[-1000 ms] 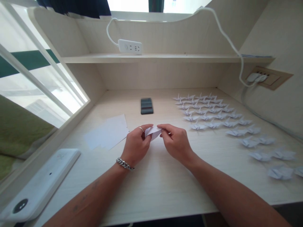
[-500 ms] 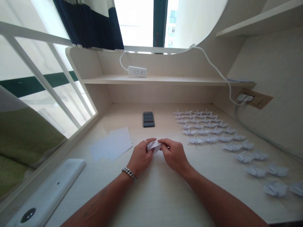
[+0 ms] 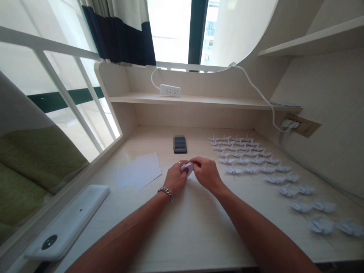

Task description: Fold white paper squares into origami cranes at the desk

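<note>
A small folded piece of white paper (image 3: 186, 168) is held up over the middle of the desk. My left hand (image 3: 176, 178) grips its left side, with a ring on a finger and a chain bracelet at the wrist. Closed in a pinch, my right hand (image 3: 207, 172) has its fingertips at the paper's upper right edge. Part of the paper is hidden behind the fingers. To the right stand rows of folded white paper cranes (image 3: 250, 153). Several flat white sheets (image 3: 139, 170) lie left of my hands.
A dark, pixelated object (image 3: 180, 145) lies behind my hands. At the left edge is a long white device (image 3: 71, 220). A power strip (image 3: 170, 90) sits on the back shelf (image 3: 199, 99); a white cable (image 3: 256, 81) runs to a wall socket (image 3: 303, 125).
The camera view has shifted a little. The paper now shows turned more upright, its shape narrower between my fingers. My right hand has moved slightly up and across the paper's edge.
</note>
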A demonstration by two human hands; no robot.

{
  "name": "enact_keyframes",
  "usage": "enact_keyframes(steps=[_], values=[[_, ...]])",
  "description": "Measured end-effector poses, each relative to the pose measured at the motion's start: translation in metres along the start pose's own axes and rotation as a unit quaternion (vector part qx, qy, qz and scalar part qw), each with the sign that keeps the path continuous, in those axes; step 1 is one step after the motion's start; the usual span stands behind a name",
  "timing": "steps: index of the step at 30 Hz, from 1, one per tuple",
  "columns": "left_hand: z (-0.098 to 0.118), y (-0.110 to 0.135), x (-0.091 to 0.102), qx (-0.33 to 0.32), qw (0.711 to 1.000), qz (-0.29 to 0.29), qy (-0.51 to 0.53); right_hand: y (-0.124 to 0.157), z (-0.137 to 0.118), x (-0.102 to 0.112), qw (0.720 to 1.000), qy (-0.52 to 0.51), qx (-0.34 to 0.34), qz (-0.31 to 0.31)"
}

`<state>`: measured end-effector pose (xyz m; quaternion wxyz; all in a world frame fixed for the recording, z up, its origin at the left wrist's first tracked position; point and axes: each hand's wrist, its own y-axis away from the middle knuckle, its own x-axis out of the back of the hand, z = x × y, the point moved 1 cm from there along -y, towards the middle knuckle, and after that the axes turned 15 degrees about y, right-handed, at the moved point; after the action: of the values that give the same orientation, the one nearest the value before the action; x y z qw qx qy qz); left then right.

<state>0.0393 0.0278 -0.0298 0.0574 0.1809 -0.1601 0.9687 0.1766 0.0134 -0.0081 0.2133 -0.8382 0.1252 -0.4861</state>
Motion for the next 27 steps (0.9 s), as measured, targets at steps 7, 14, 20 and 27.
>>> enact_keyframes(steps=[7,14,20,27], values=[[-0.005,0.001,0.003,0.021,1.000,0.013,0.016,0.003,0.009,-0.016,0.997,-0.066,-0.025,0.029],[-0.004,0.003,0.003,0.033,0.998,0.021,0.046,0.008,0.007,-0.015,0.993,-0.105,-0.052,0.002],[-0.005,0.006,0.005,0.038,0.996,0.045,0.071,0.013,0.005,-0.013,0.992,-0.116,-0.048,-0.013],[-0.002,0.008,0.005,0.034,0.994,0.011,0.099,0.012,0.009,-0.013,0.975,-0.206,-0.063,-0.055]])
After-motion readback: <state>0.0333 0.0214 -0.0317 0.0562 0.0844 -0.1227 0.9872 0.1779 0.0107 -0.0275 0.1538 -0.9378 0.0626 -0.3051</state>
